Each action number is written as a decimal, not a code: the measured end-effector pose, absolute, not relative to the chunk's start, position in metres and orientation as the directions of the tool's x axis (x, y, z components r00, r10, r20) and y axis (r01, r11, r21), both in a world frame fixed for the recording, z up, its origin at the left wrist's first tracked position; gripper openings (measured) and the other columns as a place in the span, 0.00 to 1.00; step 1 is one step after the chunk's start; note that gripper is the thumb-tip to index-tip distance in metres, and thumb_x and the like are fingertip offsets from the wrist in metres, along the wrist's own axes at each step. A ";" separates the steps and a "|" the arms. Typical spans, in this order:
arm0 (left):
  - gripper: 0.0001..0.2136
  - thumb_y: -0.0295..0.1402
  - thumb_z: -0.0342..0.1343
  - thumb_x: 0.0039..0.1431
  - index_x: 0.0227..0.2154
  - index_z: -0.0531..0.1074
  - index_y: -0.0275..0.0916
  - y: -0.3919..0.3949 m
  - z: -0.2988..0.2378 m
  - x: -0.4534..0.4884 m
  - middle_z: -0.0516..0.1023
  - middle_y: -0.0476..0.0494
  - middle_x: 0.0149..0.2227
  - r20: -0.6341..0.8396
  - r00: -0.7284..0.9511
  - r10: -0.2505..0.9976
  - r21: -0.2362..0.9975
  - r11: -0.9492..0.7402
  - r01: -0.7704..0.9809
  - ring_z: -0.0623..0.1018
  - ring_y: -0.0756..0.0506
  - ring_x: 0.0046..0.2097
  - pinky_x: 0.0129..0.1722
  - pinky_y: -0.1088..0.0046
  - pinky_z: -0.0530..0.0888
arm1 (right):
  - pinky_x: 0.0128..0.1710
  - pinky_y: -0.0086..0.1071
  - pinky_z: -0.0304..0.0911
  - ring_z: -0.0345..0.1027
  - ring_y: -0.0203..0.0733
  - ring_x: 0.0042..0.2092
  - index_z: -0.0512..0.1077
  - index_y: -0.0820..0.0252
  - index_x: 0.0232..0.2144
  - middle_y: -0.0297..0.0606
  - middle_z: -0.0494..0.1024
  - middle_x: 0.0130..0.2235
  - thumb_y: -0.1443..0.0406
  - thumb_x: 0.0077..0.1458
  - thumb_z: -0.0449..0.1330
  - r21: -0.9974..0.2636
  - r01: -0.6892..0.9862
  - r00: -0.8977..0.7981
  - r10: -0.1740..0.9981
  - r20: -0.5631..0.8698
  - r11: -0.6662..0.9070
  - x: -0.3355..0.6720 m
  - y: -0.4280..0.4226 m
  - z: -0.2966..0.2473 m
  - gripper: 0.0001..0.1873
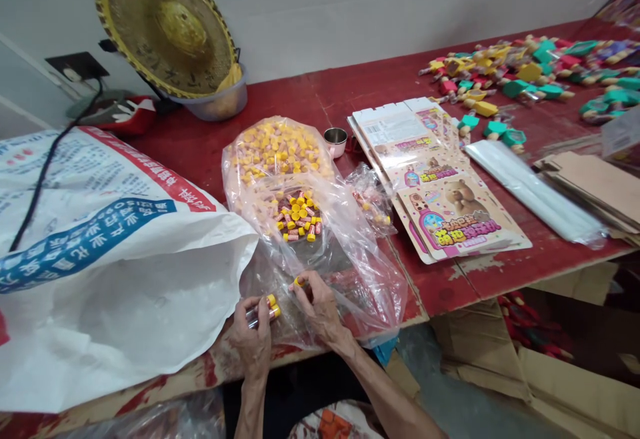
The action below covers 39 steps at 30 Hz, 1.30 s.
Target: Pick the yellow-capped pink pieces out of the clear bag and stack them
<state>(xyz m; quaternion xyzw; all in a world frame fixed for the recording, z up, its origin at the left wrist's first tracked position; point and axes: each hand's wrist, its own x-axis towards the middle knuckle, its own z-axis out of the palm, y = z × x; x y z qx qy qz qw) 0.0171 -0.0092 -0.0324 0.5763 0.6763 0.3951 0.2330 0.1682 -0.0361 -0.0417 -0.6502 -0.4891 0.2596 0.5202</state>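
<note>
- We see the left hand curled up tight. Its fingers are close together and hold at least two small tubes with yellow caps.
- The right hand is just beside the left hand, not touching it. Its fingers make a narrow pinch on one more yellow-capped tube. Only the end of that tube shows.
- Both hands are over a big clear plastic bag.
- A heap of the same tubes sits inside the bag, and many more fill its far end.
- A small clear bag lies just beside it, with a few tubes inside.
- A little steel cup stands near the far end of the big bag.
- A white woven sack with blue and red print lies to the left.
- All this is on a worn red table.
- Flat printed card boxes lie to the right.
- Bright toy pieces lie in a long heap at the far right.
- A straw hat leans on a plastic bowl by the wall.
</note>
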 end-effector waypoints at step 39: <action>0.17 0.52 0.56 0.60 0.34 0.73 0.42 -0.010 -0.032 0.019 0.81 0.46 0.31 0.114 -0.260 0.959 0.784 0.074 0.616 0.81 0.46 0.30 0.30 0.73 0.78 | 0.37 0.32 0.66 0.71 0.40 0.36 0.71 0.55 0.39 0.36 0.77 0.38 0.63 0.70 0.52 -0.932 0.362 0.364 0.916 0.169 0.028 0.169 -0.035 -0.036 0.08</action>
